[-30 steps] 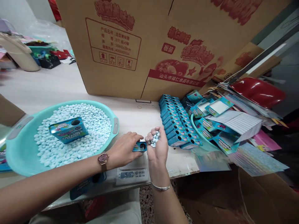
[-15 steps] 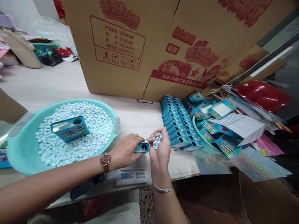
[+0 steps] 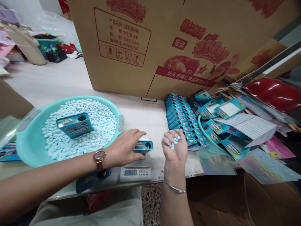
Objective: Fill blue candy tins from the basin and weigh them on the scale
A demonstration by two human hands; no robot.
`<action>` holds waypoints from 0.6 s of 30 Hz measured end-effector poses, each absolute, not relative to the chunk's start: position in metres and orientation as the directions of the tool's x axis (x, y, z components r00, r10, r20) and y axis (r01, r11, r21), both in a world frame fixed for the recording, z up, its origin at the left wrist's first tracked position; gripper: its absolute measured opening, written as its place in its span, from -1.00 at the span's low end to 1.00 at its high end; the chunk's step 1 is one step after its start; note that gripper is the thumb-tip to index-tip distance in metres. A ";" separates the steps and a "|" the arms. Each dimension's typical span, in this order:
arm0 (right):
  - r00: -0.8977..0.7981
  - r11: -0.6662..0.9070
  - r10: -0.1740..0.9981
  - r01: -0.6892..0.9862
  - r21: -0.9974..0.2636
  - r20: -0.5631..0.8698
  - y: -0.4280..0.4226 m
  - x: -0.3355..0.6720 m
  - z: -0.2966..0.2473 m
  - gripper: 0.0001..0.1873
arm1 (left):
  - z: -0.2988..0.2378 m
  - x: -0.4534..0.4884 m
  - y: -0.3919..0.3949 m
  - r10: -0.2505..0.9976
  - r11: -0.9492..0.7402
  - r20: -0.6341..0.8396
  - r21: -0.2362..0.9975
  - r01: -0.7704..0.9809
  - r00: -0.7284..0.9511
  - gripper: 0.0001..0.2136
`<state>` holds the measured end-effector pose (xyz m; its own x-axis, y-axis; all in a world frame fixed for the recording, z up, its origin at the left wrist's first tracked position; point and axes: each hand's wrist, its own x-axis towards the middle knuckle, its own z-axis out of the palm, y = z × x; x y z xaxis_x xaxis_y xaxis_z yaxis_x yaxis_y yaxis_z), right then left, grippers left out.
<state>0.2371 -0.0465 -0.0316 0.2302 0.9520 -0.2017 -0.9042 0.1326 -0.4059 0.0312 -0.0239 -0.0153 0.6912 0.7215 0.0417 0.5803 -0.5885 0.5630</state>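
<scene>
A small blue candy box (image 3: 144, 146) with a round hole in its end rests on a white digital scale (image 3: 135, 174). My left hand (image 3: 121, 147) is around the box with thumb and fingers apart; a gap shows between its upper fingers and the box. Light blue candies (image 3: 175, 142) lie in my right hand (image 3: 176, 149), whose fingers are curled round them, to the right of the scale. On the left, a turquoise basin (image 3: 28, 150) holds many more of these candies (image 3: 101, 125). Another blue box (image 3: 75, 126) stands on top of them.
Rows of blue boxes (image 3: 180, 117) stand right of centre, before a large cardboard carton (image 3: 127, 75). Beside them, a turquoise tub (image 3: 207, 138) is heaped with flat box cards (image 3: 231, 146). A further blue box (image 3: 90, 182) is at the table's front edge, below my left forearm.
My right hand has moved right, away from the box, with candies still in it. My left fingers have spread from the box. The scale's display has changed, and the view has shifted slightly.
</scene>
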 end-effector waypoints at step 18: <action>0.317 0.225 0.917 -0.912 -0.342 -0.241 -0.097 0.279 -0.088 -0.81 | 0.001 0.003 -0.026 0.738 -0.611 0.120 0.536 0.582 0.664 -0.38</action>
<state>0.2787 -0.0970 -0.0877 0.3166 0.9173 -0.2414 -0.9122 0.2247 -0.3425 0.0027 -0.0259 0.0012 0.6643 0.7378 0.1200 0.5821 -0.6113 0.5362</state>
